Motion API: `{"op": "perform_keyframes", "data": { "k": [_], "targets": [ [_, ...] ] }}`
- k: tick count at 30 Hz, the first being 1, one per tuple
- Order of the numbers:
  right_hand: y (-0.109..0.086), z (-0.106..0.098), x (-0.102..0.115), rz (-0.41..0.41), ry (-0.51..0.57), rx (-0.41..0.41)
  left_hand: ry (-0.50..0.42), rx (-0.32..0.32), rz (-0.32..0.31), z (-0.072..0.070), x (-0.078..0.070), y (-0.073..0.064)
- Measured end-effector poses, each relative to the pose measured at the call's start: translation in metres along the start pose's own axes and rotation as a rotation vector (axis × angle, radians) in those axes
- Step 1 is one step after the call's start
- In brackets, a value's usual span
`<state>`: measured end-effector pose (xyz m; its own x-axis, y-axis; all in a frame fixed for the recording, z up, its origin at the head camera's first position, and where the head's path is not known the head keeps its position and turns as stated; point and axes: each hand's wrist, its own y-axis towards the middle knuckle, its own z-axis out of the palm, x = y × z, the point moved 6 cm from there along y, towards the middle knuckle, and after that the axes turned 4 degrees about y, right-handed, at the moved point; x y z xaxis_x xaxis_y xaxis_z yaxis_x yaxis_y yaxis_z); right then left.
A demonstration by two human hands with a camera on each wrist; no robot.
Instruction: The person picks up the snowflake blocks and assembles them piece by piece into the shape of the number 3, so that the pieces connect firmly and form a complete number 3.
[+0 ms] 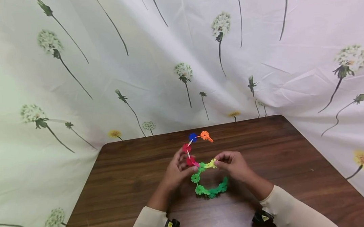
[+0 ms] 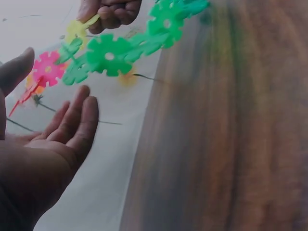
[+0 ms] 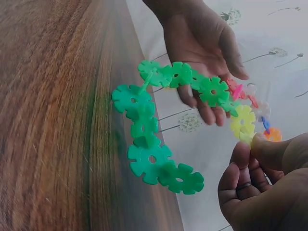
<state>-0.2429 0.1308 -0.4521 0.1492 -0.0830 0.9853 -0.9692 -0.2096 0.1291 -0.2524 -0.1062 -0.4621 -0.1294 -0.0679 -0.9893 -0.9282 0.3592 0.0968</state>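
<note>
A chain of interlocking plastic snowflake discs hangs above the table, its green discs (image 3: 149, 159) curving down toward me. Pink and red discs (image 2: 48, 69) join the green part, and farther on come white, blue (image 1: 193, 137) and orange discs (image 1: 205, 135). My right hand (image 1: 234, 165) pinches a yellow disc (image 3: 243, 119) at the end of a short branch between thumb and index finger. Beside the red and pink discs is my left hand (image 2: 53, 149), palm turned up, fingers spread and loosely bent. A gap shows between its fingers and the chain in the left wrist view.
The dark wooden table (image 1: 127, 183) lies beneath the hands. Behind it hangs a pale cloth (image 1: 155, 67) printed with dandelions. A black wrist strap (image 1: 172, 225) sits on the left sleeve, and another (image 1: 262, 218) on the right one.
</note>
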Motion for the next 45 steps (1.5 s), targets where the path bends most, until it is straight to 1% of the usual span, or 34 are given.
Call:
{"op": "perform_keyframes", "data": {
  "k": [4, 7, 9, 12, 16, 21, 24, 27, 32, 35, 37, 39, 41, 45],
  "targets": [
    [0.001, 0.001, -0.005, 0.026, 0.046, -0.007, 0.076, 0.056, -0.052, 0.007, 0.012, -0.003],
    [0.002, 0.001, -0.009, 0.038, 0.077, -0.015, 0.134, 0.062, -0.061, 0.011, 0.019, -0.005],
    [0.002, 0.001, -0.012, 0.044, 0.102, -0.022, 0.137, 0.057, -0.057, 0.013, 0.021, -0.005],
    [0.003, 0.002, -0.017, 0.046, 0.130, -0.029, 0.111, 0.031, -0.043, 0.014, 0.021, -0.006],
    [0.005, 0.004, -0.022, 0.049, 0.161, -0.036, 0.094, -0.009, -0.042, 0.012, 0.021, -0.007],
    [0.009, 0.005, -0.027, 0.030, 0.157, -0.032, 0.079, -0.051, -0.056, 0.008, 0.025, -0.006],
    [0.012, 0.006, -0.031, 0.011, 0.142, -0.018, 0.079, -0.098, -0.073, 0.005, 0.029, -0.005],
    [0.015, 0.006, -0.035, -0.009, 0.117, -0.012, 0.079, -0.129, -0.081, 0.003, 0.032, -0.004],
    [0.019, 0.007, -0.036, -0.048, 0.048, -0.006, 0.070, -0.140, -0.097, 0.002, 0.036, -0.002],
    [0.021, 0.007, -0.037, -0.051, 0.023, 0.006, 0.085, -0.138, -0.088, 0.002, 0.037, -0.001],
    [0.023, 0.007, -0.038, -0.054, 0.008, 0.013, 0.117, -0.139, -0.064, 0.002, 0.037, 0.000],
    [0.024, 0.007, -0.040, -0.050, -0.011, 0.012, 0.178, -0.143, -0.036, 0.001, 0.037, 0.001],
    [0.025, 0.007, -0.042, -0.047, -0.036, 0.007, 0.256, -0.155, -0.009, 0.000, 0.038, 0.002],
    [0.029, 0.006, -0.048, -0.055, -0.090, 0.001, 0.418, -0.185, 0.026, -0.004, 0.040, 0.003]
  ]
}}
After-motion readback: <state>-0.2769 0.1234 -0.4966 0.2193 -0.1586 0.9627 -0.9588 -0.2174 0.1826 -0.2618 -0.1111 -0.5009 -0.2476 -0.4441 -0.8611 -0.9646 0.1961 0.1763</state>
